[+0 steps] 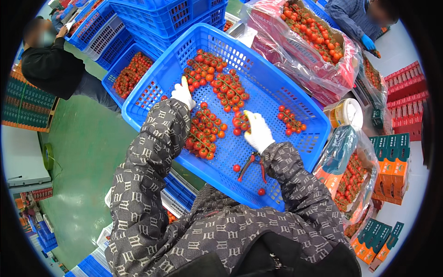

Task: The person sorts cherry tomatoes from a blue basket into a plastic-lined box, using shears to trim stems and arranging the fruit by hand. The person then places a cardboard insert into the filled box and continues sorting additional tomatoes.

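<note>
A large blue perforated plastic crate (270, 69) lies tilted before me, with several trusses of cherry tomatoes inside. My left hand (183, 94), in a white glove, is at its left side, with fingers against the upper-left truss (204, 67); whether they grip it is unclear. My gloved right hand (259, 131) has its fingers on a small tomato cluster (241, 123) near the crate's middle. Red-handled snips (252, 168) lie below that hand, beside a loose tomato (236, 168). Further trusses lie at centre (230, 90), lower left (204, 131) and right (290, 119).
Stacked blue crates (169, 17) rise behind. A plastic-lined carton of tomatoes (311, 34) stands upper right, near a white-lidded tub (351, 112) and a bagged carton of tomatoes (350, 183). One person (52, 65) is at the left, another (353, 17) at the upper right.
</note>
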